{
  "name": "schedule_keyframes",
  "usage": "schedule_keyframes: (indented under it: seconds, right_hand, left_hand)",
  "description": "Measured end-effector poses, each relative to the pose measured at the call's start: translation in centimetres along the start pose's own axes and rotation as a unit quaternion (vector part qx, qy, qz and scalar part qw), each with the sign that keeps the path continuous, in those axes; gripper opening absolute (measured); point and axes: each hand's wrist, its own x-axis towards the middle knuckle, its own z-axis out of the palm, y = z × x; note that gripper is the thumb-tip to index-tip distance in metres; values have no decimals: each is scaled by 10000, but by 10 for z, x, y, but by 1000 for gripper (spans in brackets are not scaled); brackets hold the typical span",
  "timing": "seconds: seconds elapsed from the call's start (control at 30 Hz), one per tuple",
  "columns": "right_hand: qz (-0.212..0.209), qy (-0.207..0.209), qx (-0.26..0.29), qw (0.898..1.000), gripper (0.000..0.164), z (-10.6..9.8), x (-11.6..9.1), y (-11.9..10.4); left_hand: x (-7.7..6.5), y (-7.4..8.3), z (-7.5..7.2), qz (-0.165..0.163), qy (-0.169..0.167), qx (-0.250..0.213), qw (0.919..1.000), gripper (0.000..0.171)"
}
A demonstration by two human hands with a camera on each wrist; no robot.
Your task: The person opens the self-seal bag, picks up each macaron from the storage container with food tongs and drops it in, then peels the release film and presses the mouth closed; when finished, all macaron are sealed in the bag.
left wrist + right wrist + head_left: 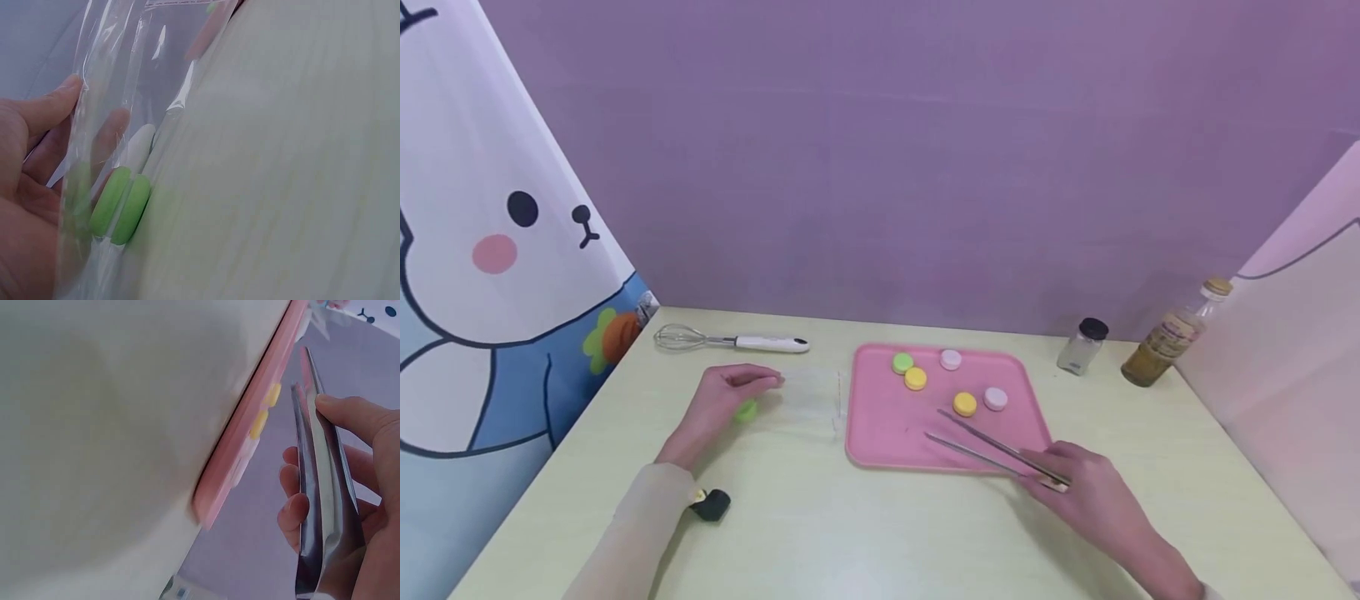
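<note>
"Green, and shaped like a tiny sandwich! Where is that green cookie (122,212)?"

"Inside the clear bag (808,396), at the end by the left hand (718,408). The bag is over the surface (820,533), just left of the pink tray (880,433)."

"What is the left hand doing?"

"It pinches the edge of the bag with thumb and finger."

"And the right hand (1090,496)?"

"It's curled round the metal tongs (1000,445), thumb on one side and fingers on the other. The tips are apart, over the tray."

"What sits on the tray?"

"Five more cookies! A second green one (902,362) and a yellow one (915,379) are close together near the back. A pale purple one (951,359) is to their right. Another yellow one (965,404) and another pale purple one (996,398) are side by side, nearer the tongs."

"What about farther off?"

"A whisk (771,342) with a white handle lies behind the bag. To the right of the tray stand a little jar (1078,354) with a black lid and a bottle (1161,346) of brown stuff. Behind them is a purple wall (880,167)."
</note>
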Motion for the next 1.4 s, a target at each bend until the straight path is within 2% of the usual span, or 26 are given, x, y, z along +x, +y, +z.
schedule_keyframes:
  seconds: [0.27,0.47,0.6,0.7,0.9,1.17,1.4]
  right_hand:
    - [132,149,-225,9996,37,-16,-23,17]
    - [418,155,-305,9985,36,-20,-36,27]
    - [359,216,-494,9979,37,-24,-40,36]
    - [311,244,-693,9968,37,-27,-41,42]
    - [623,176,-893,9939,34,-32,-41,51]
    - [622,21,-905,9939,31,-30,-33,57]
    - [886,-205,-654,9937,29,-26,-23,61]
  left_hand:
    - [-1,1,-1,-4,25,22,10000,30]
    - [-2,-2,-1,-50,17,67,10000,31]
    - [-2,-2,0,-65,30,54,10000,32]
    - [-2,-1,1,-88,37,57,9999,32]
    - [-2,2,1,-43,19,83,10000,31]
    - [-2,1,0,-17,0,40,10000,30]
    - [-2,0,0,25,-36,-48,10000,30]
